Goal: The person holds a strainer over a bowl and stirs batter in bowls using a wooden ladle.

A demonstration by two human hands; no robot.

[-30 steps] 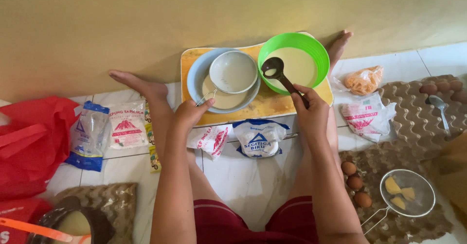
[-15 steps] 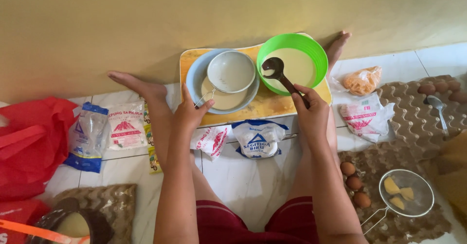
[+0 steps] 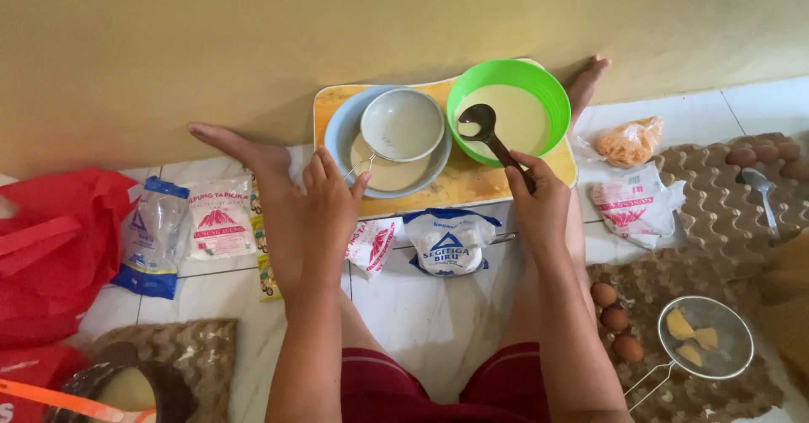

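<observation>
A dark ladle (image 3: 493, 136) is held by its handle in the clenched grip of the right hand (image 3: 539, 204), and its bowl is dipped over the pale batter in the green bowl (image 3: 508, 107). The green bowl is set at the right end of a yellow tray (image 3: 459, 189) that lies on the tiled floor (image 3: 438, 322) against the wall.

At the left end of the tray a light blue bowl (image 3: 341, 132) is placed, holding pale batter too, and a white strainer (image 3: 403, 125) is laid across it. The thin wire handle of the strainer is grasped between the fingertips of the left hand (image 3: 330, 208), just beside the blue bowl's rim. The two bowls are seen touching or nearly touching at their rims.

A white and blue bag of flour (image 3: 449, 239) is laid on the floor just in front of the tray, between the two forearms. Other packets are spread to the left, near a red plastic bag (image 3: 50, 254). To the right, three brown eggs (image 3: 613, 320) are kept on a grey egg carton (image 3: 716, 212), and beside them a round wire sieve (image 3: 706, 337) with yellow pieces in it is rested. A metal spoon (image 3: 758, 189) is left on the carton farther back.
</observation>
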